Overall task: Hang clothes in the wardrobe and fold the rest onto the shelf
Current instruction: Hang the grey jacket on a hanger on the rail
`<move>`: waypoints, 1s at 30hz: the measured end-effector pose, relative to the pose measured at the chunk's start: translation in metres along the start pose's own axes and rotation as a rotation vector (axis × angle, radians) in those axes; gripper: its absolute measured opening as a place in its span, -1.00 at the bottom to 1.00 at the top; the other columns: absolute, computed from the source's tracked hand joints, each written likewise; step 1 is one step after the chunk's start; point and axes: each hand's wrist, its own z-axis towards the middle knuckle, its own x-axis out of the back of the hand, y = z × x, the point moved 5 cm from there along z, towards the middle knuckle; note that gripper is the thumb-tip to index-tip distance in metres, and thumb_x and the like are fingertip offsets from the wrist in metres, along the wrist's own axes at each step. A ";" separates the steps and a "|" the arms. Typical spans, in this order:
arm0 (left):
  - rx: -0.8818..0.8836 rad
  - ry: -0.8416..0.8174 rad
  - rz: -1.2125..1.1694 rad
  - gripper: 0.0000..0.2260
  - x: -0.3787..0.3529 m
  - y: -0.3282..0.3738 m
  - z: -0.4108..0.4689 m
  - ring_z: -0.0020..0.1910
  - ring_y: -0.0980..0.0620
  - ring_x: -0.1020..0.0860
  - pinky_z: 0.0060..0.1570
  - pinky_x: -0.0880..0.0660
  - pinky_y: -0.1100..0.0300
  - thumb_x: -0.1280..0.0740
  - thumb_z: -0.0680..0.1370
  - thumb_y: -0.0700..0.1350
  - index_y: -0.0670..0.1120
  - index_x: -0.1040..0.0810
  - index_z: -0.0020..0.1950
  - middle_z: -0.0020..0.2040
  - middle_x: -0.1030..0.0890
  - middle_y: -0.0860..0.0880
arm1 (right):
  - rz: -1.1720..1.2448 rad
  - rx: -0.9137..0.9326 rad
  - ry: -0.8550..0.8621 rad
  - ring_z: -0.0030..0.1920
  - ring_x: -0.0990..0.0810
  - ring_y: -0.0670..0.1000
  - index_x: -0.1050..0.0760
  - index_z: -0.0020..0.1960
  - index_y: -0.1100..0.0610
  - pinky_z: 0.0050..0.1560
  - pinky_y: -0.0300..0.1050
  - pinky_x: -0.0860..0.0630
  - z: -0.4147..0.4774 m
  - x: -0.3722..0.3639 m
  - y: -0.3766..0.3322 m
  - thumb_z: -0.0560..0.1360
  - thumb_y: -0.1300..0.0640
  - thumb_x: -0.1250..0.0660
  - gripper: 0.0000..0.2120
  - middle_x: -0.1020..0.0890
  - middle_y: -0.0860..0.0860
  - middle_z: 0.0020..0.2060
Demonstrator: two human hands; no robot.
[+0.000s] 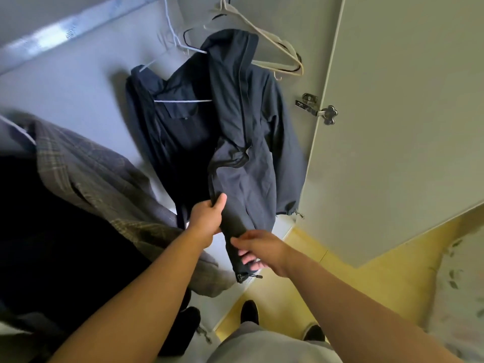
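A dark navy hooded jacket (pixel 235 127) hangs on a white hanger (pixel 180 100) inside the wardrobe. My left hand (pixel 207 218) grips the jacket's front edge near the hem, thumb on top of the fabric. Lower down, my right hand (pixel 255 251) holds the hem, fingers curled under the cloth close to the drawcord toggle (pixel 248 276). A grey plaid coat (pixel 99 174) hangs to the left on another hanger.
Empty beige and black hangers (pixel 275 53) dangle at the upper right. The open wardrobe door (pixel 392 127) with its metal hinge (pixel 317 108) stands to the right. Yellow floor (pixel 327 279) lies below, with my dark shoes (pixel 250 311) on it. Dark clothing fills the lower left.
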 end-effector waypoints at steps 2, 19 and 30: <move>-0.008 0.026 -0.010 -0.72 0.003 0.003 0.006 0.00 -0.15 -0.66 0.00 -0.66 -0.18 -0.33 0.61 0.16 -0.01 -0.60 -0.12 -0.01 -0.67 -0.09 | -0.007 0.042 0.022 -0.19 -0.60 0.04 -0.60 0.03 0.07 -0.08 -0.04 -0.66 0.001 0.000 0.003 0.54 -0.06 -0.45 -0.79 -0.61 0.06 -0.17; 0.010 -0.211 0.425 -0.70 -0.022 0.001 -0.027 -0.29 0.00 -0.72 -0.11 -0.69 0.06 -0.51 0.50 0.09 -0.16 -0.66 -0.11 -0.28 -0.70 -0.04 | 0.145 0.062 0.218 -0.16 -0.74 0.17 -0.48 0.17 0.27 -0.14 -0.03 -0.66 0.007 0.012 0.008 0.67 0.20 -0.24 -0.85 -0.66 0.24 0.00; 0.195 -0.289 0.025 -0.90 -0.052 -0.018 -0.015 -0.15 -0.15 -0.72 -0.13 -0.67 0.03 -0.32 0.61 -0.28 -0.28 -0.61 0.02 -0.10 -0.72 -0.24 | 0.543 -0.111 0.281 -0.51 -0.31 -0.03 -0.47 0.00 0.20 -0.46 -0.18 -0.29 0.018 0.021 0.034 0.59 0.20 -0.39 -0.89 -0.48 0.09 -0.31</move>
